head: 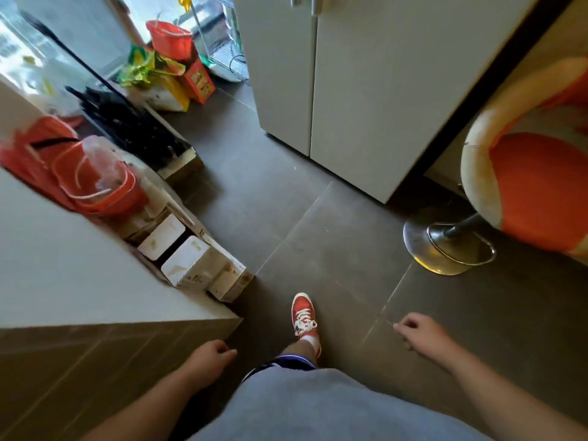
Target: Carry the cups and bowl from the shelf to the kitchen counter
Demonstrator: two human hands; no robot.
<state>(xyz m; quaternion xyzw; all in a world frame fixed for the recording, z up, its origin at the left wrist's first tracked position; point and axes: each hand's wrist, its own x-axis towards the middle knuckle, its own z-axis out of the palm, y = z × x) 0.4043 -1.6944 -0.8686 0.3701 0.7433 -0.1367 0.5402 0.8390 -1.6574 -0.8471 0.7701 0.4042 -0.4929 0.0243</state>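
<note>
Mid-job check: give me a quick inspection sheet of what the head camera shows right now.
Surface: pale counter top at left, bare at the near end; dark grey tiled floor ahead.
Job's things: nothing seen; no cups or bowl in view.
Clutter: orange plastic bucket on the counter's far end; white cardboard boxes on the floor beside it; orange basket and bags further back.
Grips: left hand and right hand both loosely curled, holding nothing.
Cables: nothing seen.
Surroundings: pale cabinet doors ahead; orange bar stool with chrome base at right; red sneaker stepping forward.
</note>
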